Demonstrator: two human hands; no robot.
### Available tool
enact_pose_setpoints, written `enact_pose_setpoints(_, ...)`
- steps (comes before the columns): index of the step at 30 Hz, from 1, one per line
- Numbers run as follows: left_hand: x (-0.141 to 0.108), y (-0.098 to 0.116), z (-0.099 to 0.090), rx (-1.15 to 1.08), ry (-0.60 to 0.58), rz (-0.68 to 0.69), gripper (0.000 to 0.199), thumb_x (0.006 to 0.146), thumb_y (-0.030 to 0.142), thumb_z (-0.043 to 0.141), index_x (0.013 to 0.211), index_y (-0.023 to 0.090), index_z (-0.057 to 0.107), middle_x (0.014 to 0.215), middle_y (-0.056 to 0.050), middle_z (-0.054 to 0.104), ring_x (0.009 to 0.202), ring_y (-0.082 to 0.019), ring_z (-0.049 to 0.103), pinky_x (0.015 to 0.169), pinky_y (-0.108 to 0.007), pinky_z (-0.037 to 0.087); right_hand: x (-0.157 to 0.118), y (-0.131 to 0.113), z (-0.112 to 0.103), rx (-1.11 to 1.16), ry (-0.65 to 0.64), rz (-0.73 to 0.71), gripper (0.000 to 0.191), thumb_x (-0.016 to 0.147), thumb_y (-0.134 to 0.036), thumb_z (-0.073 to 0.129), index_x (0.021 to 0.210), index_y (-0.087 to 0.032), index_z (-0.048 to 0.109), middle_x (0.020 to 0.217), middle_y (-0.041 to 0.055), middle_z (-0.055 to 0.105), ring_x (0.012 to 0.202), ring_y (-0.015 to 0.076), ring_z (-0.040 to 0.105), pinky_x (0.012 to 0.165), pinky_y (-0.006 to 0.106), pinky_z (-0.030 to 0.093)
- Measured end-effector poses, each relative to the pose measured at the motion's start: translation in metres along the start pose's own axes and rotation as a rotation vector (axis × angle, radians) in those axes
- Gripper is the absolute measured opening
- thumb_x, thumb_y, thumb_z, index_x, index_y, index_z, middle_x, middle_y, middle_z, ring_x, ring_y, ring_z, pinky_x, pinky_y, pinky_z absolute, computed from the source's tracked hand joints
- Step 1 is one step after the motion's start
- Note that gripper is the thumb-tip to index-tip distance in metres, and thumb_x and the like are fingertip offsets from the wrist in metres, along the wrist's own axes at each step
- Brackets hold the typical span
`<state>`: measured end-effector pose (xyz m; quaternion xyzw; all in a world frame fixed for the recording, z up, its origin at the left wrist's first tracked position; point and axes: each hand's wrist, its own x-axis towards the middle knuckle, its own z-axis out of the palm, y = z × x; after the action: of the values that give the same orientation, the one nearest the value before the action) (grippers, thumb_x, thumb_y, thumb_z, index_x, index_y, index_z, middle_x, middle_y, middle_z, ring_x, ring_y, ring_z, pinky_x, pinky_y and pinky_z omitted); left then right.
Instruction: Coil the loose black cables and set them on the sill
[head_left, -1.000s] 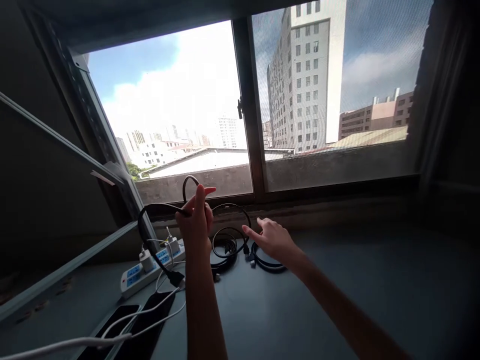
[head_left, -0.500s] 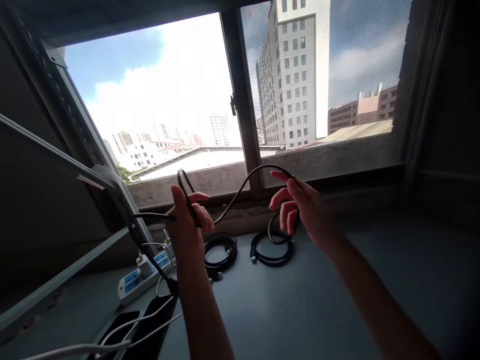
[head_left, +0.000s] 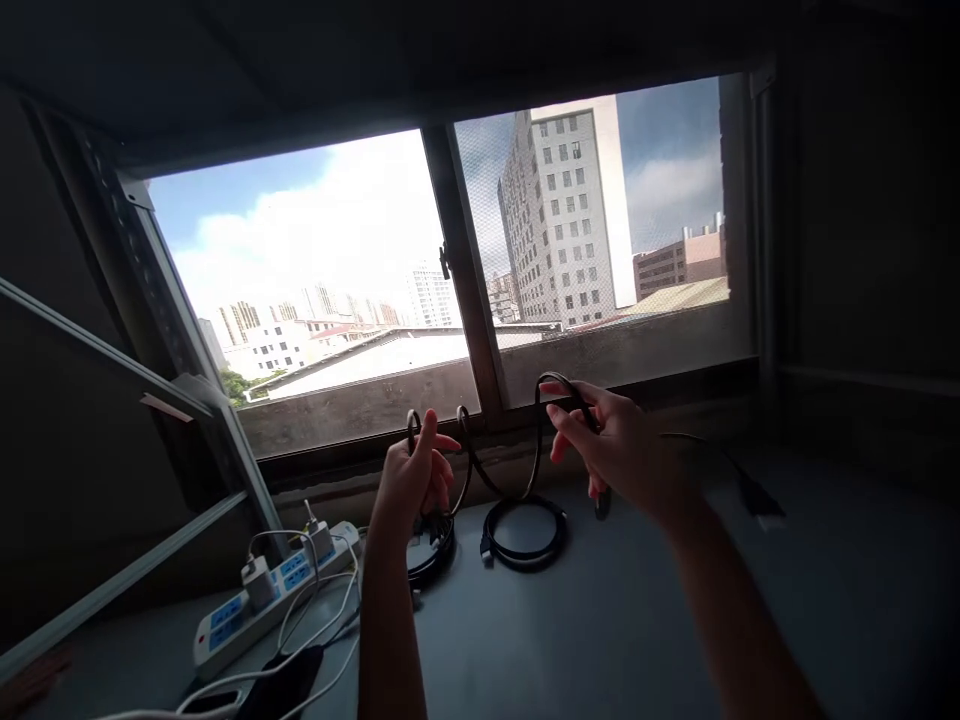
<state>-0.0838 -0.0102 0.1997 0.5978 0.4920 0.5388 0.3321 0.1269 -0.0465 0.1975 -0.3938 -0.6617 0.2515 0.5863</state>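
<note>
A black cable (head_left: 539, 435) hangs in loose loops between my hands, above the desk. My left hand (head_left: 412, 480) is closed around part of it, thumb up, with small loops showing over the fingers. My right hand (head_left: 619, 440) pinches another stretch, which arches over the index finger. One dark end pokes out below the right fingers. Beyond the right wrist, a thin cord runs to a blurred black plug (head_left: 756, 497) over the desk. Behind the hands lie a coiled black cable (head_left: 526, 563) with a pale-tipped connector and a second coil (head_left: 442, 565), partly hidden by the left hand.
A white power strip (head_left: 262, 600) with blue sockets and plugged-in chargers stands at the left. White cords (head_left: 330, 630) trail near a black object (head_left: 281, 685). A metal frame post (head_left: 247, 480) rises at the left, and a window (head_left: 450, 260) is behind the desk (head_left: 570, 640).
My view has tilted up. The cable has more small loops at my left hand, and the span between the hands is shorter. A plug end now shows at the right.
</note>
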Motion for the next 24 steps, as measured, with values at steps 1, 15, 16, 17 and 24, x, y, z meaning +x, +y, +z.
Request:
enact_pose_setpoints(1, 0.000, 0.000, 0.005, 0.042, -0.062, -0.043, 0.061, 0.071, 0.071, 0.043, 0.066, 0.013, 0.059, 0.036, 0.001, 0.048, 0.026, -0.012, 0.046, 0.025, -0.019, 0.024, -0.001, -0.001, 0.000, -0.038, -0.004, 0.003, 0.038, 0.087, -0.034, 0.050, 0.119, -0.014, 0.051, 0.058, -0.0019, 0.063, 0.026, 0.0083, 0.042, 0.027, 0.018, 0.038)
enact_pose_setpoints(15, -0.004, 0.006, 0.039, 0.015, -0.086, -0.010, 0.053, 0.067, 0.064, 0.056, 0.046, 0.016, 0.046, 0.030, 0.003, 0.041, 0.022, -0.008, 0.037, 0.026, -0.017, 0.022, -0.001, -0.005, 0.039, -0.444, -0.191, -0.054, 0.025, 0.083, -0.021, 0.056, 0.107, -0.016, 0.063, 0.076, 0.0074, 0.068, 0.063, 0.0221, 0.065, 0.053, 0.024, 0.044)
enact_pose_setpoints(16, -0.002, 0.005, 0.039, 0.025, -0.059, -0.013, 0.051, 0.065, 0.062, 0.059, 0.047, 0.016, 0.046, 0.029, 0.004, 0.039, 0.022, -0.007, 0.035, 0.026, -0.017, 0.021, -0.001, -0.006, 0.045, -0.507, -0.189, -0.037, 0.034, 0.083, -0.020, 0.057, 0.117, -0.016, 0.059, 0.080, 0.0092, 0.068, 0.071, 0.0248, 0.066, 0.056, 0.026, 0.045)
enact_pose_setpoints(17, 0.000, 0.004, 0.038, 0.032, -0.030, -0.017, 0.049, 0.064, 0.060, 0.062, 0.049, 0.016, 0.047, 0.029, 0.005, 0.038, 0.022, -0.006, 0.034, 0.026, -0.017, 0.021, 0.000, -0.007, 0.051, -0.563, -0.195, -0.021, 0.041, 0.084, -0.018, 0.056, 0.124, -0.016, 0.055, 0.082, 0.0105, 0.069, 0.076, 0.0264, 0.066, 0.059, 0.028, 0.046)
enact_pose_setpoints(24, 0.009, -0.003, 0.029, 0.011, 0.177, 0.004, 0.041, 0.061, 0.053, 0.066, 0.054, 0.017, 0.048, 0.034, 0.008, 0.033, 0.027, -0.004, 0.029, 0.027, -0.016, 0.022, 0.009, 0.001, 0.064, -0.453, -0.198, -0.089, 0.050, 0.085, -0.027, 0.057, 0.134, -0.023, 0.046, 0.075, 0.0050, 0.069, 0.071, 0.0232, 0.065, 0.060, 0.028, 0.045)
